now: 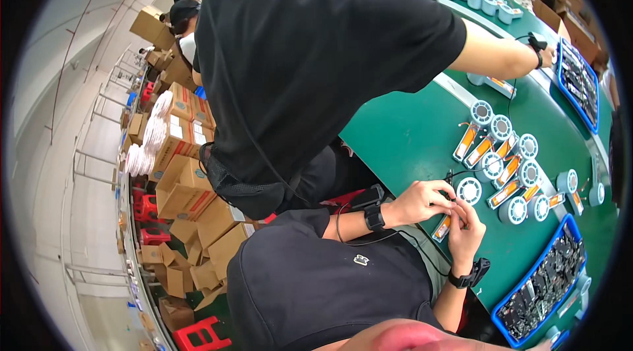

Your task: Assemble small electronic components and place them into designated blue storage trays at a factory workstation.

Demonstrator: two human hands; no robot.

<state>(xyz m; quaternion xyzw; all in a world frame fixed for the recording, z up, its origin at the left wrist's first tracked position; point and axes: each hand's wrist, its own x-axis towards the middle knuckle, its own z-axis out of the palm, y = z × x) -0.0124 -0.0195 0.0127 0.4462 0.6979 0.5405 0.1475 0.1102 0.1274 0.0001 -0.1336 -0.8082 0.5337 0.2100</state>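
My left hand and my right hand meet fingertip to fingertip over a light-blue housing, like a handheld fan body. Its round grilled head shows beyond the fingers, and its narrow handle with an orange part lies between the hands. Both hands are closed in a pinch. Whatever small piece the fingertips hold is too small and covered to make out. Just past them, several similar fan bodies with orange parts and thin wires lie grouped on the green table.
A blue tray of small dark parts stands at the near right, another blue tray at the far right. To my left a co-worker in black reaches across the table. Cardboard boxes and red stools fill the floor beyond.
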